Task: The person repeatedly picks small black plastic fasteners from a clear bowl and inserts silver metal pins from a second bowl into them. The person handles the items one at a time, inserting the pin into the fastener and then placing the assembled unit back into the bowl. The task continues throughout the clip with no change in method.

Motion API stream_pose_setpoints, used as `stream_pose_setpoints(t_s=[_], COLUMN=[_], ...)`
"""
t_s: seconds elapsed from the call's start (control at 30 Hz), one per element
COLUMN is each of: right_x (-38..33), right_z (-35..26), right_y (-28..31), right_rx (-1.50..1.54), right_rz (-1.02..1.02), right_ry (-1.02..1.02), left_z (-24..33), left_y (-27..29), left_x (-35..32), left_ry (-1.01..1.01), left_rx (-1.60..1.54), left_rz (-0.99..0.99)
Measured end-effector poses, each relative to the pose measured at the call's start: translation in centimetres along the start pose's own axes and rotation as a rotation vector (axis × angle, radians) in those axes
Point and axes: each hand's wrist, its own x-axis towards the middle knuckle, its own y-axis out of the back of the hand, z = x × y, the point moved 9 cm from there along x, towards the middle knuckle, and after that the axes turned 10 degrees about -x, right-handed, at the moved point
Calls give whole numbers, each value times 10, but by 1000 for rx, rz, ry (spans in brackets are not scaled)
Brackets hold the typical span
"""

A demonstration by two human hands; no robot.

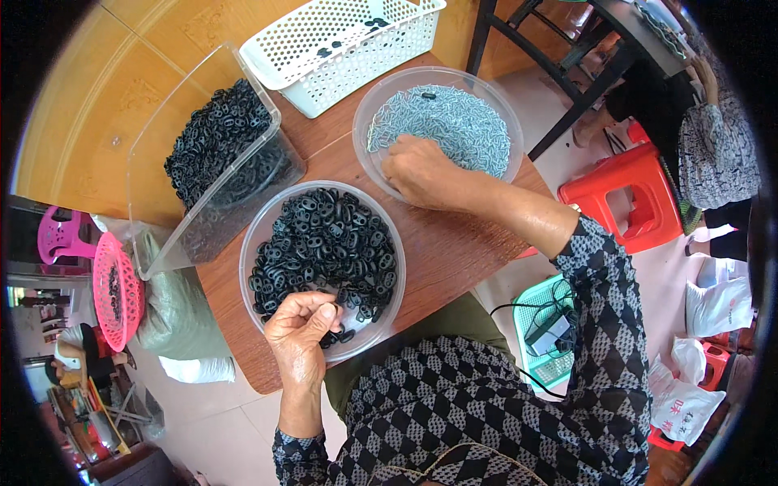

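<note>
My left hand (301,324) hovers over the near edge of a clear round bowl (253,235) full of small black plastic rings (328,235), with its fingers pinched together on one or two of them. My right hand (417,168) reaches into a second clear bowl (374,97) heaped with small silver-grey metal pieces (454,121); its fingers are curled into the pile, and what they grip is hidden.
A clear rectangular tub (154,146) of more black rings leans at the table's left. A white perforated basket (340,40) sits at the back. A pink basket (116,292), a red stool (628,190), a green basket (539,332) and another person (713,138) surround the small wooden table (454,251).
</note>
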Motion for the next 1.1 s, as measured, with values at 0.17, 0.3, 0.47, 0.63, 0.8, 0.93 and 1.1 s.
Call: stream_pose_setpoints(t_s=[0.17,0.3,0.47,0.63,0.8,0.93,1.1], right_x=[6,11,4,0,-12,-10,-12], right_z=[-10,-7,5,-27,-81,-107,-123], right_y=[0,-6,14,48,44,36,33], right_rx=[-5,-54,-23,473,838,1001,1048], right_rz=[-18,-35,152,86,-24,-53,6], right_ry=[90,117,61,-162,-190,-179,-158], left_z=[0,-2,1,5,8,13,17], left_y=[4,4,7,9,6,7,9], left_x=[0,-2,-2,1,0,0,0], left_ry=[13,22,15,-25,-68,-82,-127], left_rx=[-15,-25,-71,-71,-59,-62,-2], left_rz=[11,28,71,70,65,91,102])
